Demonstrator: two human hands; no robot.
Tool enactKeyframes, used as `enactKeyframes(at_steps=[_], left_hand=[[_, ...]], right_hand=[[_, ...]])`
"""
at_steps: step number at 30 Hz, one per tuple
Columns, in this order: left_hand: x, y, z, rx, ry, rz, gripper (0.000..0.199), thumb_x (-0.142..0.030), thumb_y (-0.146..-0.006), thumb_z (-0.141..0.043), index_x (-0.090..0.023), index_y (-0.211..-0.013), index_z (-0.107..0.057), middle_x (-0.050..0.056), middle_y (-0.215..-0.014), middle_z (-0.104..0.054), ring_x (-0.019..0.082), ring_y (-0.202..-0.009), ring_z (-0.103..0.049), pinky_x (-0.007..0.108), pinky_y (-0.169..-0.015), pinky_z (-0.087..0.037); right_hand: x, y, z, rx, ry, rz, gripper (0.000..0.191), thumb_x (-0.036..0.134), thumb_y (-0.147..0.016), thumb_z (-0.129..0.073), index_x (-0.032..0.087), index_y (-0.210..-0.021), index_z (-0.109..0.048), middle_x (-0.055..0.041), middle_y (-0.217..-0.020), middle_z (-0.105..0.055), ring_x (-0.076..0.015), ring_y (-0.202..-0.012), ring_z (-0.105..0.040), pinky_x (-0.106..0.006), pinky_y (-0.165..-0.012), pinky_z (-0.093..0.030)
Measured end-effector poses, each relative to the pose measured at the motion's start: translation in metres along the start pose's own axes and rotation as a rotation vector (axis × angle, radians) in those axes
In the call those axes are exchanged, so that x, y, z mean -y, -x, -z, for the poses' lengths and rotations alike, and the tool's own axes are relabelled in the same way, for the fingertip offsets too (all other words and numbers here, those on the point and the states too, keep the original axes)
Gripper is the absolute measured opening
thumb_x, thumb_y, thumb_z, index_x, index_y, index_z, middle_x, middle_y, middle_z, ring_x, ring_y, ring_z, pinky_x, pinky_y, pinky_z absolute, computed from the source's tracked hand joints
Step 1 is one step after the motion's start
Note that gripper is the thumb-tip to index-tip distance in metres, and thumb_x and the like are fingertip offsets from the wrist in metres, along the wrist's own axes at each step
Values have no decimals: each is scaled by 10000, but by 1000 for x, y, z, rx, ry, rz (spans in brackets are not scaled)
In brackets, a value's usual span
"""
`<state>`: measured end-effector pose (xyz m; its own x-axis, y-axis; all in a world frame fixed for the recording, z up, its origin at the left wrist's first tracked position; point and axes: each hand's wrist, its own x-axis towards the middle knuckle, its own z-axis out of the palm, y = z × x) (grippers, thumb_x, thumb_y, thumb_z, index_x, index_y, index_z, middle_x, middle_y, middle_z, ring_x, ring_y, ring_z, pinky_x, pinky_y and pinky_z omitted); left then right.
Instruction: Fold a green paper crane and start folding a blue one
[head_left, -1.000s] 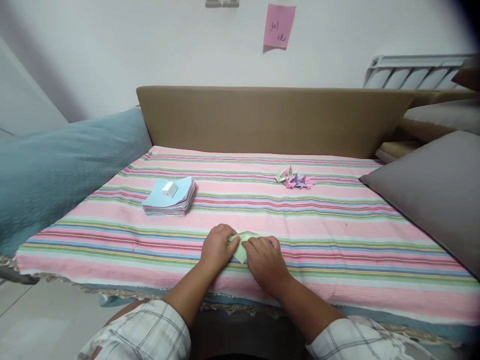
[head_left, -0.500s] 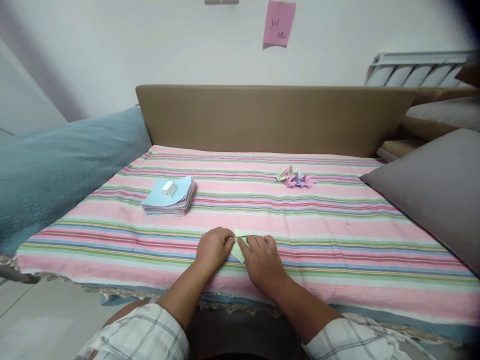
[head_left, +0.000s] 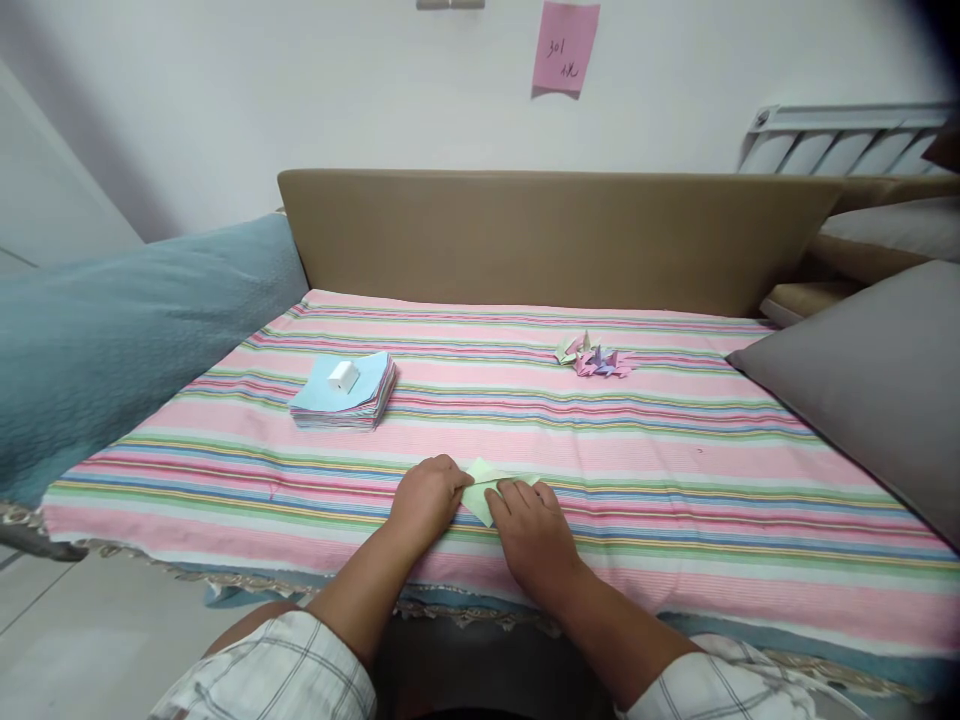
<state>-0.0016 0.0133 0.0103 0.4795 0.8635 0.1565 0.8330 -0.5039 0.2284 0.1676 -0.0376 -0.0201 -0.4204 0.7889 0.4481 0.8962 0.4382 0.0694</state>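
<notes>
Has just parted the hands a little over the pale green paper [head_left: 477, 502], baring more of its middle than half a second ago; shows a peak above a crosswise edge, in place of the broader, flatter top of a second ago. Suggests a fold partway done, not yet pressed flat. Pinches the left corner with the left hand [head_left: 429, 497], thumb drawn close to curled fingers; holds down the right part with the right hand [head_left: 534, 528], fingers bent and bunched, nearly closed onto it. Cannot tell how firmly. Works at the lower centre of the frame, on a striped cloth [head_left: 480, 420], lightly rumpled, spread over a bed or sofa seat. Has a stack of paper [head_left: 337, 420] left of centre, topped with a small white block [head_left: 343, 376], and a cluster of folded paper pieces [head_left: 596, 362] right of centre, farther off. Faces a brown back panel [head_left: 555, 240] and, above, a pale wall [head_left: 225, 90] bearing a handwritten pink note [head_left: 565, 48]. Sits between a blue-covered arm [head_left: 150, 300] at left and a grey pillow [head_left: 862, 390] at right, with a white radiator [head_left: 840, 120] at upper right.
</notes>
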Motion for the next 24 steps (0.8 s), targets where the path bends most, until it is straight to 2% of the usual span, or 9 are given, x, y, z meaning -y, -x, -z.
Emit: enactKeyframes(at_steps=[3, 5, 9, 11, 15, 16, 20, 24], left_hand=[[-1, 0, -1, -36, -47, -34, 216, -123, -784, -529, -226, -827, -714, 50, -821, -640, 190, -815, -587, 300, -727, -472], [-3, 0, -4, -125, -51, -62, 231, -89, -753, -525, -201, -850, -703, 62, -879, -650, 206, -850, -579, 329, -767, -478], [-12, -1, -15, -309, -1, -236, 321, -105, -793, -491, -146, -1085, -617, 90, -1094, -640, 216, -987, -563, 367, -893, -454], [-17, -2, -20, -319, -13, -293, 310, -161, -851, -467, -143, -1138, -584, 90, -1089, -651, 212, -966, -576, 373, -877, -462], [-20, -2, -27, -284, -37, -287, 285, -183, -869, -476, -171, -1132, -586, 78, -1074, -664, 208, -911, -594, 372, -821, -480], [-20, -2, -27, -276, -32, -283, 285, -180, -866, -481, -175, -1130, -588, 76, -1082, -662, 208, -914, -594, 373, -823, -480], [-19, -1, -28, -246, 12, -277, 298, -170, -845, -503, -183, -1130, -588, 73, -1127, -645, 208, -945, -589, 386, -856, -478], [-17, 0, -30, -223, 60, -262, 332, -151, -823, -521, -177, -1149, -578, 78, -1160, -629, 210, -998, -582, 381, -894, -475]], right_hand=[[0, 3, -2, -17, 18, 12, 248, 134, -854, -472, 152, -1083, -566, -92, -973, -590, -226, -849, -466, -375, -761, -302], [0, 4, -3, -21, 22, 16, 265, 131, -848, -480, 144, -1100, -560, -91, -938, -589, -228, -836, -463, -376, -753, -306], [1, 4, -3, -30, 15, 31, 233, 131, -839, -490, 144, -1054, -582, -74, -844, -581, -217, -776, -455, -381, -737, -305], [0, 4, -2, -40, -5, 38, 175, 126, -834, -494, 149, -967, -605, -68, -823, -579, -209, -761, -454, -375, -726, -305], [-12, 1, 4, -90, -135, 46, 145, 122, -834, -488, 181, -841, -620, -37, -749, -568, -183, -738, -465, -350, -729, -312], [-17, -1, 5, -104, -192, 20, 141, 134, -832, -492, 188, -833, -622, -35, -760, -573, -182, -761, -476, -343, -741, -319], [-43, -8, 5, -94, -435, -271, 201, 188, -800, -525, 176, -985, -604, -71, -990, -594, -211, -938, -507, -331, -803, -372], [-61, -13, -3, 39, -658, -394, 166, 245, -798, -517, 196, -921, -618, -44, -932, -621, -193, -902, -554, -317, -802, -423]])
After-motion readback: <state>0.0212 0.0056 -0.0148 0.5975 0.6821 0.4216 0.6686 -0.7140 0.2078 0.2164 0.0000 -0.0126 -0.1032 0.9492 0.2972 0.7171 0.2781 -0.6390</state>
